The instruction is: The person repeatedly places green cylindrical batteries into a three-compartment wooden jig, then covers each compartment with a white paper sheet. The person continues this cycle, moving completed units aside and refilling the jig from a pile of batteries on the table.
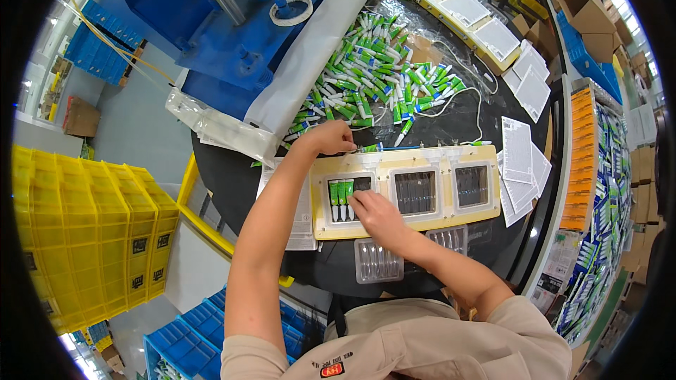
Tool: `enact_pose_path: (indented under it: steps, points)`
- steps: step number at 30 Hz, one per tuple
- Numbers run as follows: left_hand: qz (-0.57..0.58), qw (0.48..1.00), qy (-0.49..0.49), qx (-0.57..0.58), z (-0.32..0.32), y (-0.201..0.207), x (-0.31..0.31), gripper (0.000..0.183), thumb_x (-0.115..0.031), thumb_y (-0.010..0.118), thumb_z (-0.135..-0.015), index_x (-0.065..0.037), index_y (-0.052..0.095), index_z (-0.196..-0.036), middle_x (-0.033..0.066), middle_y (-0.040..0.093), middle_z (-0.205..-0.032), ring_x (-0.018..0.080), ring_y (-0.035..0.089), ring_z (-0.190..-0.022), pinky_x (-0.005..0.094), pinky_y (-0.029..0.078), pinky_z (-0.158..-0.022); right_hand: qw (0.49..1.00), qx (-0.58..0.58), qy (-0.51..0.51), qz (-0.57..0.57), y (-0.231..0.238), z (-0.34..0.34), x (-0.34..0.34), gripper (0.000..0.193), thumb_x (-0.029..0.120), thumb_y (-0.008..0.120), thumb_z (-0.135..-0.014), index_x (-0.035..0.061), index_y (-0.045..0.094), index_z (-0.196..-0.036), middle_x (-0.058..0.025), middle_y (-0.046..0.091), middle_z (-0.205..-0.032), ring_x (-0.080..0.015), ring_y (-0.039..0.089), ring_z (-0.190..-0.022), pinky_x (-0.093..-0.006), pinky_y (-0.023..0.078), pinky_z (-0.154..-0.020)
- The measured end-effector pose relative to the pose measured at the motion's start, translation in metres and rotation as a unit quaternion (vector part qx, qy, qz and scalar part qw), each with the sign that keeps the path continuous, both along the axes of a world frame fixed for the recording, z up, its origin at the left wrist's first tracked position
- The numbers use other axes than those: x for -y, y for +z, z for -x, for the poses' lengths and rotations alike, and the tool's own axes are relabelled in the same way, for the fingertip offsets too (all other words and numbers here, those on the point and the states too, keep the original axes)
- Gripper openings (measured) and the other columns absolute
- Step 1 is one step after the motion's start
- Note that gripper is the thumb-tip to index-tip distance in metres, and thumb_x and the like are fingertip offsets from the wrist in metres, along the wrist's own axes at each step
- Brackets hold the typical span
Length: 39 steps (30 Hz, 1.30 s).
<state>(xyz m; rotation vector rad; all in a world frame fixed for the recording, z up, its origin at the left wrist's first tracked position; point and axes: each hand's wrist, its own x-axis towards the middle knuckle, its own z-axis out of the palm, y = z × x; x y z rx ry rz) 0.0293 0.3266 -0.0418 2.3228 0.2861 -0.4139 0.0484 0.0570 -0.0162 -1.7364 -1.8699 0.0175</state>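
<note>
Presently, right hand [380,217]: grip narrow, fingertips bent together at the upright green tubes [341,193] in the left window of a cream, round-cornered frame [458,217]; whether one is pinched cannot be told. Left hand [329,138]: grip nearly closed, fingertips beside a loose tube [370,148] along the frame's far edge; contact unclear. Frame: three windows lined with clear plastic, middle and right ones showing dark, ribbed beds. Ribbed clear plastic shells [379,262], near side, on the black bench [229,176]. Beyond: heaped glossy green tubes [362,74], white-capped; blue metal machine [201,63], flanked by white sheeting [310,49].
</note>
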Motion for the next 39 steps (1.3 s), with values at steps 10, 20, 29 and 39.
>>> enact_pose_path:
  steps: [10,20,29,39]
  points:
    - [0.012,0.999,0.004,-0.032,-0.006,0.001,-0.004,0.023,-0.021,0.075,-0.084,0.000,0.079,-0.093,0.0148,0.076,-0.081,0.0229,0.071,-0.071,0.0363,0.055,-0.068,0.908,0.025,-0.307,0.283,0.012,-0.162,-0.067,0.038,0.038,0.079,-0.084,0.0002,0.073,-0.082,-0.0207,0.072,-0.086,-0.0386,0.072,-0.084,-0.0451,0.057,-0.074]
    - [0.042,0.907,0.342,0.242,0.040,0.044,0.028,0.018,-0.013,0.073,-0.087,0.000,0.077,-0.098,0.0146,0.074,-0.084,0.0240,0.072,-0.075,0.0333,0.056,-0.071,0.925,-0.144,-0.349,0.040,0.023,-0.131,-0.052,0.024,0.015,0.065,-0.093,0.0053,0.072,-0.114,-0.0161,0.068,-0.092,-0.0381,0.068,-0.086,-0.0456,0.053,-0.074]
    - [-0.186,0.810,0.420,0.364,0.120,0.042,0.223,0.019,0.002,0.077,-0.081,0.000,0.074,-0.100,0.0145,0.070,-0.096,0.0278,0.070,-0.081,0.0353,0.057,-0.073,0.992,-0.051,-0.092,-0.076,0.018,-0.032,0.026,0.022,0.001,0.070,-0.082,-0.0026,0.069,-0.104,-0.0118,0.066,-0.094,-0.0260,0.066,-0.078,-0.0345,0.056,-0.064]
    - [-0.278,0.770,0.410,0.401,0.116,0.005,0.235,0.023,0.003,0.080,-0.076,0.000,0.072,-0.098,0.0118,0.067,-0.090,0.0281,0.065,-0.077,0.0377,0.054,-0.068,0.987,-0.033,-0.129,-0.093,0.016,-0.020,0.024,0.014,0.010,0.075,-0.080,0.0016,0.067,-0.087,-0.0084,0.062,-0.078,-0.0232,0.063,-0.068,-0.0341,0.051,-0.058]
